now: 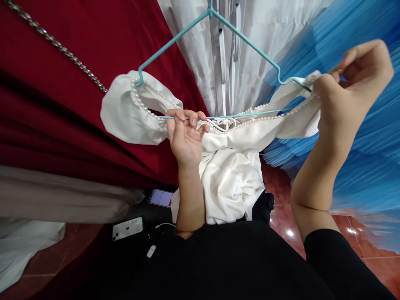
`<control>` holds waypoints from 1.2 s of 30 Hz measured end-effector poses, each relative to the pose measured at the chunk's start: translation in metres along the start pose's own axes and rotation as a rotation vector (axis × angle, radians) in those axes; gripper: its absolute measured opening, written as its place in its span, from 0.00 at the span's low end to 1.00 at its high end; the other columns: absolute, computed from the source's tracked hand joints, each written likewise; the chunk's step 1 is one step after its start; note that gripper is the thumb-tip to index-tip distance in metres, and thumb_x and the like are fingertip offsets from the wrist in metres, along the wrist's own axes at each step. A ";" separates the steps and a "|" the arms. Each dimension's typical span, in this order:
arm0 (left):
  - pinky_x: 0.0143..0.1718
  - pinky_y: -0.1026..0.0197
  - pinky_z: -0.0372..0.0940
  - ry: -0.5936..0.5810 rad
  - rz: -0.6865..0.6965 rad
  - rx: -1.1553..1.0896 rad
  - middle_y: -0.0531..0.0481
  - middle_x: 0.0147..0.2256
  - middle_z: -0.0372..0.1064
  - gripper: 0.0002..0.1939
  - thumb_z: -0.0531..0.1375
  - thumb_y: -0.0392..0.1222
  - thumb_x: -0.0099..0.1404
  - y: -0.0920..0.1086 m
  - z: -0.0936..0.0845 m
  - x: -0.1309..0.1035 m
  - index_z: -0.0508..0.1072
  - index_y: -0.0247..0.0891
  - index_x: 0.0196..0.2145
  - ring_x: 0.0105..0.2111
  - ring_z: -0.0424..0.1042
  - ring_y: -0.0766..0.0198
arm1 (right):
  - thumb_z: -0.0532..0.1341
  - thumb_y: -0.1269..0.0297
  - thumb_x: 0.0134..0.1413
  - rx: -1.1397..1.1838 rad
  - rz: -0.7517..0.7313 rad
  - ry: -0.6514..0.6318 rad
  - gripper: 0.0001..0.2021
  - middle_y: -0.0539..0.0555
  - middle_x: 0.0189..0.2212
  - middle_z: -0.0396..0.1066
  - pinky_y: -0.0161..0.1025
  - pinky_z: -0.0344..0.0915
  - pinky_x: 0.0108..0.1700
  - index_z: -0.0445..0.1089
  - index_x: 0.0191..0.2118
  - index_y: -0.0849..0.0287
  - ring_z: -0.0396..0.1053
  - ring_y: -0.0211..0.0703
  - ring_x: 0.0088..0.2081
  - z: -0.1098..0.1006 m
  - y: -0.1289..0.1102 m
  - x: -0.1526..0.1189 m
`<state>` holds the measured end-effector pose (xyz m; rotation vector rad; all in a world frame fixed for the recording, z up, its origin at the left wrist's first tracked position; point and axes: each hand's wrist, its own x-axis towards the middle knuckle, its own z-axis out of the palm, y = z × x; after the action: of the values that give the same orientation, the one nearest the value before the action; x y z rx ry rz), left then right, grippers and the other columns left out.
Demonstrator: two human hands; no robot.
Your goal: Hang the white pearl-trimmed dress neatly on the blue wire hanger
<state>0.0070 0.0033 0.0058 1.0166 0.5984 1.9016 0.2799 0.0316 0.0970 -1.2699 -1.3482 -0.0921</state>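
A white dress (242, 139) with pearl beading along its neckline hangs from a turquoise clothes hanger (175, 38). Its puffy left sleeve (120, 110) droops over one hanger end, and its skirt lies bunched in front of my body. My left hand (186, 139) is at the neckline, its fingers curled around the hanger's thin lower bar. Raised at the right shoulder of the dress, my right hand (353, 79) has thumb and fingers pinched together. What sits in that pinch is too small to make out. White cord lacing (226, 123) shows inside the bodice.
Red cloth (131, 37) with a silver chain (64, 49) hangs left; blue tulle (368, 166) fills the right. White drapes (196, 54) hang behind. Two phones, one lit (161, 198) and one face down (127, 228), lie low on a dark surface above red floor tiles (281, 216).
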 end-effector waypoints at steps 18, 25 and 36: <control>0.45 0.59 0.76 -0.048 -0.076 0.125 0.45 0.42 0.78 0.14 0.59 0.55 0.75 0.017 0.000 -0.026 0.71 0.41 0.43 0.48 0.81 0.56 | 0.57 0.65 0.68 0.179 -0.456 -0.351 0.09 0.50 0.43 0.79 0.52 0.66 0.55 0.72 0.49 0.49 0.76 0.47 0.46 0.078 -0.022 -0.112; 0.36 0.59 0.77 0.143 0.379 0.555 0.53 0.33 0.80 0.04 0.67 0.39 0.69 0.078 0.008 -0.041 0.83 0.41 0.37 0.32 0.79 0.64 | 0.57 0.67 0.70 0.295 -0.417 -0.236 0.10 0.49 0.41 0.78 0.50 0.63 0.53 0.74 0.49 0.50 0.75 0.44 0.44 0.086 -0.030 -0.116; 0.66 0.39 0.63 0.060 0.488 1.106 0.48 0.53 0.77 0.16 0.59 0.33 0.72 0.062 -0.037 0.036 0.78 0.40 0.54 0.59 0.72 0.48 | 0.59 0.66 0.68 0.153 -0.456 -0.245 0.08 0.48 0.39 0.78 0.48 0.61 0.52 0.75 0.46 0.50 0.71 0.43 0.42 0.077 -0.021 -0.109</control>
<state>-0.0638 0.0026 0.0452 1.9178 1.6524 1.9782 0.1805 0.0130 0.0082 -0.8474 -1.8049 -0.1503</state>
